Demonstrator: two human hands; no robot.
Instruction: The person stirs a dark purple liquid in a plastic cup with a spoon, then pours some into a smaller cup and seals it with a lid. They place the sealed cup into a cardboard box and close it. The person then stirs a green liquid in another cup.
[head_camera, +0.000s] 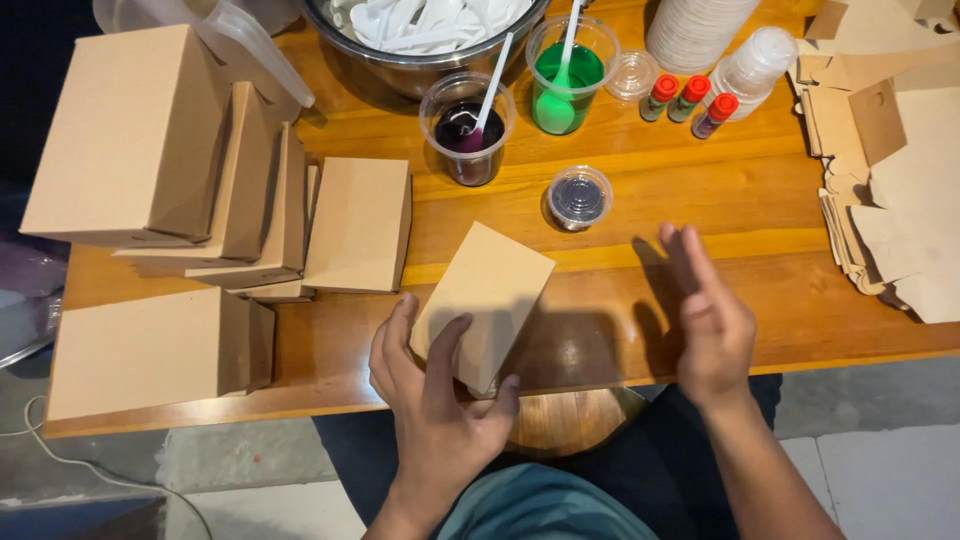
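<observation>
Plain brown cardboard boxes (150, 140) stand stacked far left on the wooden table (700, 200). The left hand (435, 395) grips one folded brown cardboard box (482, 300) at the near table edge. The right hand (712, 320) hovers, fingers open, holding nothing.

Warm, fairly bright light is falling from above onto the desk (700, 200); the hands are casting soft dark shadows on the wood; the right hand (712, 325) is showing slight motion blur; straight edges are bowing slightly near the frame's borders.
</observation>
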